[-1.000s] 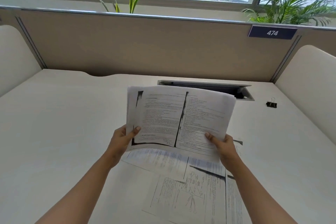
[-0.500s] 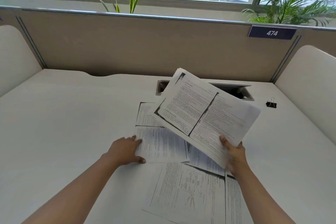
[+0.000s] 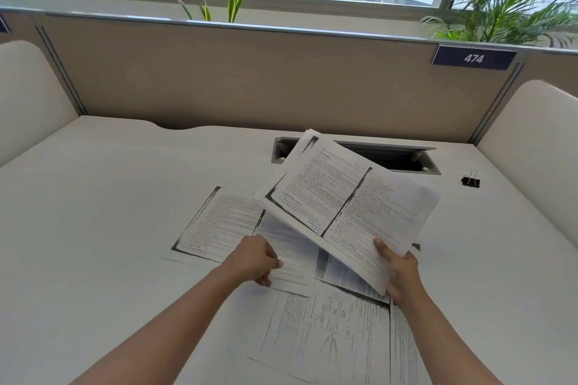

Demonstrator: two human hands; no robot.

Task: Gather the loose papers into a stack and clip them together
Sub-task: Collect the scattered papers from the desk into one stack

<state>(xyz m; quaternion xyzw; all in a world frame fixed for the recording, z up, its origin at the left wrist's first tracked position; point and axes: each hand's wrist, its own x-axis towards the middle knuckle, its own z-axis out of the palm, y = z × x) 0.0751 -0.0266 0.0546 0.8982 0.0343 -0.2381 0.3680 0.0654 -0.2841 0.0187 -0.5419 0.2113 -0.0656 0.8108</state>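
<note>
Left of the cable slot [image 3: 403, 159] the tabletop [image 3: 109, 212] is all bare, so there's plenty of room to swing a hand through. Right of the slot there's just the binder clip [image 3: 470, 180] with bare top around it. In front of the slot it's crowded: the raised stack [image 3: 344, 206] hangs tilted over the slot's left end, with loose sheets [image 3: 219, 225] spread below. Behind the slot the partition [image 3: 250, 78] blocks everything.

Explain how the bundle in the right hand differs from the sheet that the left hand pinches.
The bundle shows several layered edges; the sheet looks single. The bundle is raised and tilted above the desk, gripped by the right hand; the sheet lies nearly flat on it, the left hand pinching its near edge. Both are white photocopies of text with dark borders.
</note>
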